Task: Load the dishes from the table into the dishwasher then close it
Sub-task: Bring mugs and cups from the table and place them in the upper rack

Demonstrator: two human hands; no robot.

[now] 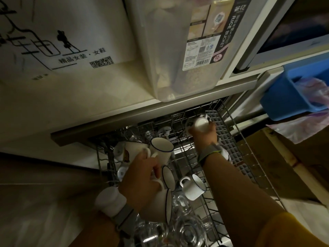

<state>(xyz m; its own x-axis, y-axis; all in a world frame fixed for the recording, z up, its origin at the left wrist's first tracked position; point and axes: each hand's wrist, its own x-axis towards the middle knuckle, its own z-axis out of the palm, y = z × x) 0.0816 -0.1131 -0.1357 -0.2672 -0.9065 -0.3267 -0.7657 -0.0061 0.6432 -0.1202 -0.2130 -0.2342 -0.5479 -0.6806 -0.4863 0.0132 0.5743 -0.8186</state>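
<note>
Dishwasher rack [252, 145], a wire grid, is holding white mugs and clear glasses; right hand [204, 132] is gripping a smooth mug [200, 123] far right, left hand [142, 177] is clutching blue-rimmed mugs [161, 146].

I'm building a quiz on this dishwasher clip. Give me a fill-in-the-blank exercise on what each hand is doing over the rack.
1. The right hand grips a white ____ at the far end of the wire rack.
2. The left hand holds a white mug whose rim is ____ in colour.
3. Above the rack stands a clear container whose label reads "____ BUCKET".
4. At the near end of the rack lie clear ____.

Missing words: mug; blue; RICE; glasses
</note>
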